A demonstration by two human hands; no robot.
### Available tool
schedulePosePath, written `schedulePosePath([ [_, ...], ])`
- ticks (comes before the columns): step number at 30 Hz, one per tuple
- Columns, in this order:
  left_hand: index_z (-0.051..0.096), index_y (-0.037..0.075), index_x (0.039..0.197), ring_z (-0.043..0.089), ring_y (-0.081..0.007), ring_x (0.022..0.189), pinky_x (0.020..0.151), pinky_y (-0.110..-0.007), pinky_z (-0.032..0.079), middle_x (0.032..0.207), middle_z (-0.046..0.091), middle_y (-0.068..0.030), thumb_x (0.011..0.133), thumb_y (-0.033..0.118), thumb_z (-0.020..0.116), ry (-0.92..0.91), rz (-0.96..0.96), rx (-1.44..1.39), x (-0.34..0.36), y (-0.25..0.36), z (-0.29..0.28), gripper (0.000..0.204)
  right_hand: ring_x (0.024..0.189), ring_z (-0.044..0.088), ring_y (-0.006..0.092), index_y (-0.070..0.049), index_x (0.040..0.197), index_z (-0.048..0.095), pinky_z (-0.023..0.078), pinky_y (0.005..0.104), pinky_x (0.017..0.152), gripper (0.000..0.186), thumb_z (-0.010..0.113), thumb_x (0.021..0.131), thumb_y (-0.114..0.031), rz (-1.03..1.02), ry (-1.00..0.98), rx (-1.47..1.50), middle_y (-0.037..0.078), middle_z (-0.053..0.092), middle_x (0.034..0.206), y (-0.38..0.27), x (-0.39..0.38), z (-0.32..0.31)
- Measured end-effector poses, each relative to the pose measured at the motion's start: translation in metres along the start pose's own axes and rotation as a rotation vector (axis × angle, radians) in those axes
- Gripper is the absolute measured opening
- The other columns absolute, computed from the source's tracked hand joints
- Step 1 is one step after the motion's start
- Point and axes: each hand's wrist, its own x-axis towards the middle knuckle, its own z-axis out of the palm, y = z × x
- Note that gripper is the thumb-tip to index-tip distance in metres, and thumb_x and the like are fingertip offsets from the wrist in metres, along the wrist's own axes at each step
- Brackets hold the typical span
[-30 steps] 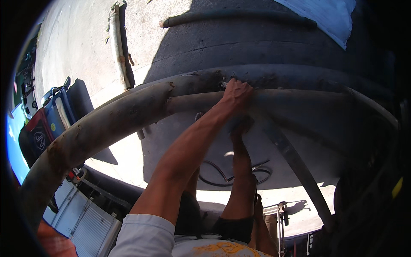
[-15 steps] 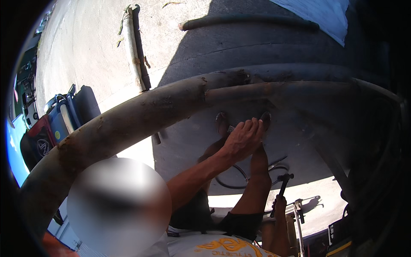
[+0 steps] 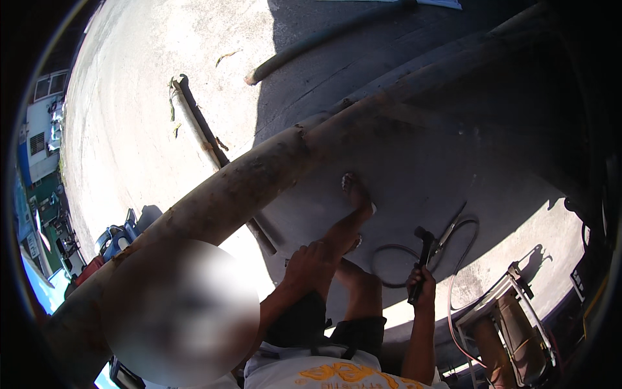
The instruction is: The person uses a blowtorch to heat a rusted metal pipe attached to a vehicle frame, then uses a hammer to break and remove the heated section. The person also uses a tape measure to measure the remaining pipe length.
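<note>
My right fingers [image 3: 413, 277] are clamped round the dark handle of a hammer [image 3: 426, 251], its head standing up past them, the butt of the handle sticking out below. To their left, my left fingers [image 3: 313, 249] lie side by side at my bare leg [image 3: 345, 228], the back of the hand turned up; I cannot tell whether they grip the leg or only rest there. A blurred patch covers much of that arm. Just past my right fingers, a dark hose [image 3: 478, 228] loops over the shaded floor [image 3: 414, 188], with a straight, pale end piece [image 3: 447, 233] beside the hammer head. Off to the right of those fingers, brown cylinders [image 3: 521, 337] stand in a pale metal frame [image 3: 532, 311]. Beyond my left fingers, and apart from them, a thick, rust-marked pipe [image 3: 259, 175] runs slantwise from my lower left toward the upper right. Farther out on the floor past it lie a pale pole [image 3: 197, 126] in sunlight and, to the pole's right, a darker pipe length [image 3: 304, 52] mostly in shadow.
</note>
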Motion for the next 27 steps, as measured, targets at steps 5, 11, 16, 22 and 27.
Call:
schedulePosePath([
  [5,0.059,-0.003,0.140,0.067,-0.0445,0.111,0.093,-0.053,0.057,0.126,0.067,-0.0266,0.093,0.031,0.077,-0.086,0.120,-0.003,-0.025,-0.014,0.007,0.061,0.069,0.055,0.0084,0.000,0.120,0.060,0.050,0.0248,0.061,0.029,0.058,0.114,-0.028,-0.107,0.033,0.266,-0.001,0.053,0.081,0.074,-0.035,-0.096],
  [11,0.069,0.004,0.106,0.069,-0.0350,0.105,0.091,-0.053,0.053,0.106,0.068,-0.0173,0.092,0.029,0.076,-0.240,0.302,0.242,-0.050,-0.080,0.031,0.030,0.067,0.057,0.0125,-0.008,0.103,0.056,0.055,0.0266,0.063,0.021,0.059,0.112,-0.027,-0.436,0.092,0.673,0.001,0.052,0.076,0.109,-0.059,-0.278],
  [16,0.070,0.007,0.114,0.067,-0.0366,0.115,0.099,-0.053,0.054,0.118,0.069,-0.0177,0.090,0.030,0.076,-0.273,0.422,0.336,-0.058,-0.140,0.035,0.034,0.070,0.059,0.0161,-0.010,0.101,0.057,0.055,0.0302,0.069,0.024,0.064,0.108,-0.031,-0.656,0.434,0.761,0.004,0.054,0.076,0.118,0.022,-0.162],
  [22,0.065,0.007,0.129,0.068,-0.0377,0.116,0.094,-0.052,0.058,0.114,0.071,-0.0154,0.093,0.014,0.069,-0.261,0.189,0.101,-0.055,-0.156,0.022,0.037,0.074,0.057,0.0164,-0.011,0.105,0.063,0.052,0.0356,0.074,0.031,0.069,0.107,-0.041,0.113,-0.536,0.740,0.003,0.058,0.085,0.276,0.124,0.277],
  [27,0.044,0.003,0.159,0.060,-0.0417,0.133,0.106,-0.047,0.054,0.146,0.060,-0.0226,0.092,0.003,0.065,-0.272,0.279,0.031,-0.041,-0.146,0.017,0.071,0.063,0.050,0.0050,-0.011,0.120,0.066,0.047,0.0267,0.062,0.035,0.071,0.106,-0.043,0.115,-0.534,0.200,-0.004,0.053,0.078,0.251,0.084,0.256],
])
